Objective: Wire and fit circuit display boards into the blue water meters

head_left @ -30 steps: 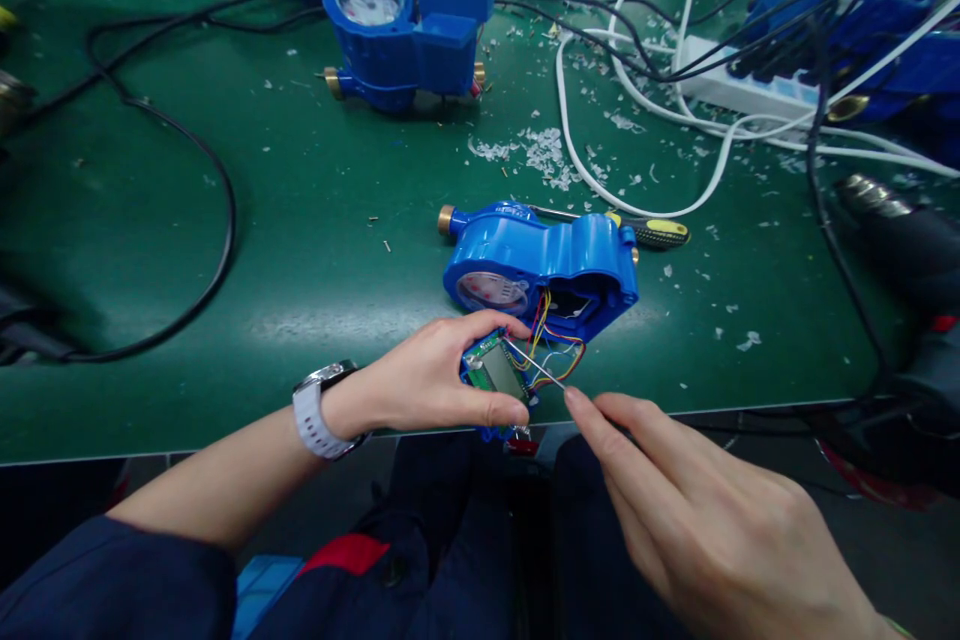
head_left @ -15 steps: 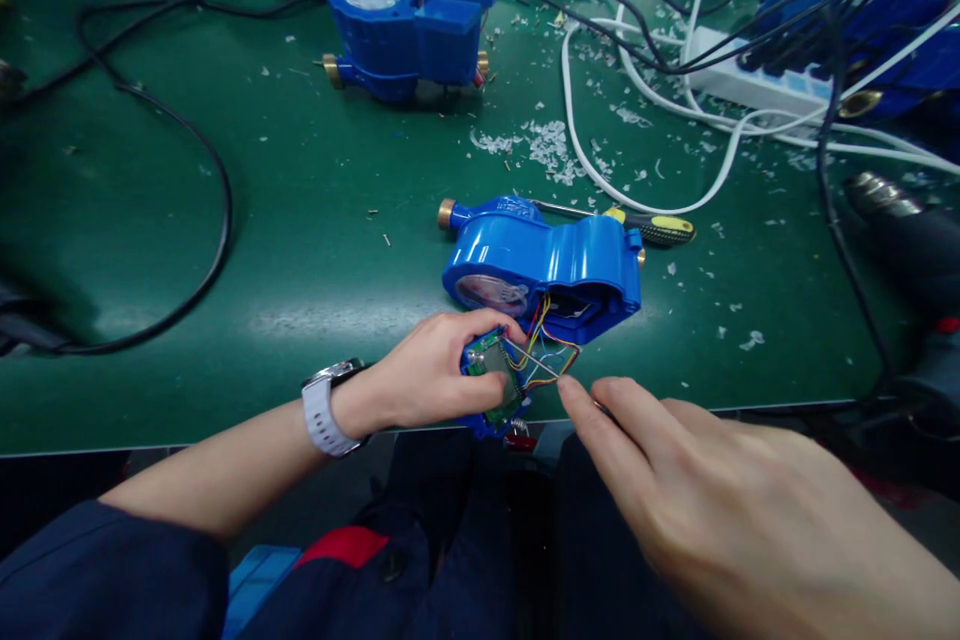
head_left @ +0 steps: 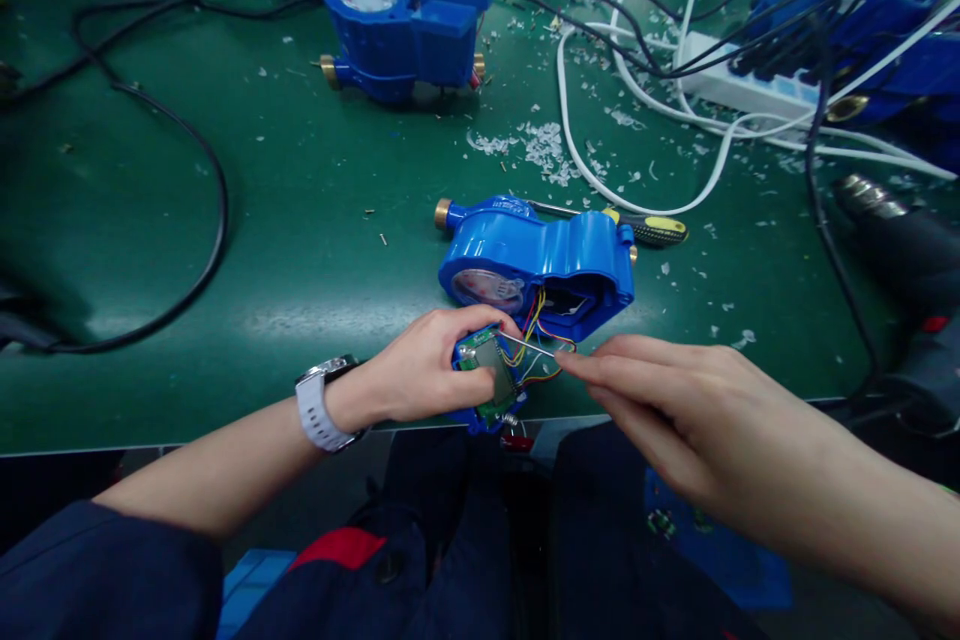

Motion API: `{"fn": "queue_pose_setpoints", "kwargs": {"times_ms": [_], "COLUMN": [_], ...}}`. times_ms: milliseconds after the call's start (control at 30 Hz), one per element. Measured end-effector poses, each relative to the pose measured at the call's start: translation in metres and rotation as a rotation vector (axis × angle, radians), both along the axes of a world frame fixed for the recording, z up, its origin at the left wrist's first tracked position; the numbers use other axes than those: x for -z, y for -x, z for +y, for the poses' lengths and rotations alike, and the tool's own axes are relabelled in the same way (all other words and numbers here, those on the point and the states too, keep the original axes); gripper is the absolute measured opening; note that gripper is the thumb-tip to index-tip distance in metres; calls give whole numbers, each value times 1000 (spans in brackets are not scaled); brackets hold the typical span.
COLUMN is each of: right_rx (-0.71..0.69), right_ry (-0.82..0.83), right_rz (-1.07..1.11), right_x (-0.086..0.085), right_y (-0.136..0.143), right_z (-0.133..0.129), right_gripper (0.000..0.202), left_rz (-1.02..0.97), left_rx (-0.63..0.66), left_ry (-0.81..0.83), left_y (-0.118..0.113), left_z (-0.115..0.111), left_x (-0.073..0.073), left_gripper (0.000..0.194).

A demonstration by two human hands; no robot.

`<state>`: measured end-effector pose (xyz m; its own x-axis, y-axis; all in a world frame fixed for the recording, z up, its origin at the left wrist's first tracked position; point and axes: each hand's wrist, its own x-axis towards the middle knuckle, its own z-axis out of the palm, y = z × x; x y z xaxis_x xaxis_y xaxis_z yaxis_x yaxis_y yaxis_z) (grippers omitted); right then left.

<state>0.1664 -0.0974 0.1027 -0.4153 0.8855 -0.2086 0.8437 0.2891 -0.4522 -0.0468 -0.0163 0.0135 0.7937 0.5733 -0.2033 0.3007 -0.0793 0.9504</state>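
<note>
My left hand [head_left: 427, 367] grips a green circuit board [head_left: 487, 375] with a display, set in a blue housing, at the table's front edge. My right hand [head_left: 675, 400] is closed round a thin metal tool [head_left: 529, 345], its handle hidden by the fingers. The tool's tip touches or nearly touches the board's upper edge. Thin coloured wires [head_left: 536, 315] run from the board into the open compartment of a blue meter [head_left: 540, 255], which lies just beyond both hands.
Behind the blue meter lies a yellow-and-black screwdriver [head_left: 660, 229]. Another blue meter [head_left: 382, 30] stands farther back. White cable, a power strip [head_left: 750, 85] and plastic scraps lie right; a black cable [head_left: 221, 190] curves left. A dark tool with a metal nozzle [head_left: 892, 230] lies far right.
My right hand has turned and shifted slightly up, and the thin tool lies at a flatter angle. My left hand still holds the board. The whole view has shifted slightly.
</note>
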Motion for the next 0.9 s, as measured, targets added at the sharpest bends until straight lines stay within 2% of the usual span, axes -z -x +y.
{"fn": "queue_pose_setpoints", "kwargs": {"times_ms": [100,267,467,667,900], "right_rx": [21,-150,-187,-313,-333], "right_ry": [-19,-156,-301,-272,-233], "right_rz": [33,-131,-296,-332,-431], "right_x": [-6,-18,-14,-16,-27], "right_y": [-7,-12,-6,-4,0], "right_z": [1,-1,-3,8,13], "right_gripper": [33,35,46,40,45], "left_rz": [7,17,15,10,39], "left_rx": [-6,-3,24,27,24], "left_ry": [-4,-28,-67,-115,-157], "left_y": [0,0,1,1,1], "left_z": [0,1,1,0,0], "left_x": [-3,-5,-3,-1,-2], "left_gripper": [38,39,38,38,40]}}
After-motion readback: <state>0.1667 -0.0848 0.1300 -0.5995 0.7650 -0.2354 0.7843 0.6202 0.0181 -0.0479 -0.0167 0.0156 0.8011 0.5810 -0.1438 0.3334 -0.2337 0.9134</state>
